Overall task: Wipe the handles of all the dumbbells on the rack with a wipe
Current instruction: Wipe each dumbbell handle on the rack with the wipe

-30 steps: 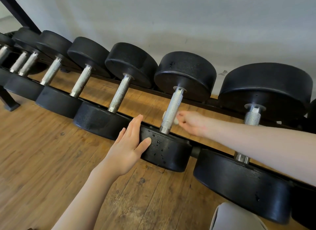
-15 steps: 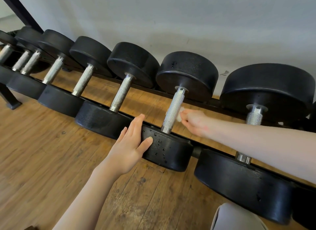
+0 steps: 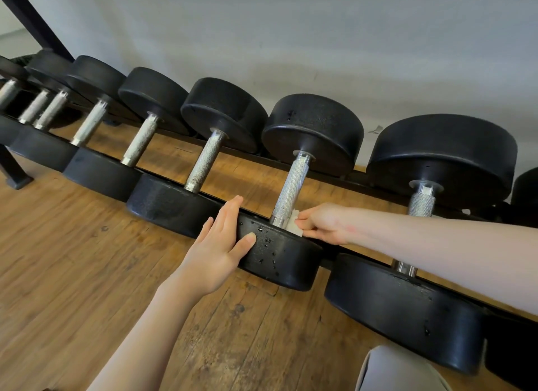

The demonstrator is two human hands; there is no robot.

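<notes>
Several black dumbbells with knurled silver handles lie side by side on a low black rack [image 3: 343, 176]. My right hand [image 3: 324, 223] pinches a small white wipe [image 3: 293, 223] against the near end of one dumbbell's handle [image 3: 289, 191], just above its near weight head [image 3: 279, 254]. My left hand [image 3: 217, 249] rests flat with straight fingers on the left side of that wet-spotted head, thumb on its front face. The neighbouring handle on the left [image 3: 204, 162] and the one on the right [image 3: 420, 206] are untouched; my right forearm hides part of the right one.
Wooden floor [image 3: 72, 274] spreads under and in front of the rack. A grey wall [image 3: 291, 41] stands right behind it. A black rack leg [image 3: 14, 173] and a slanted black post [image 3: 35, 21] are at the far left. My knee in grey cloth [image 3: 401, 370] shows at the bottom right.
My right hand slid the wipe from the middle of the handle down to its near end. My left hand stayed on the weight head.
</notes>
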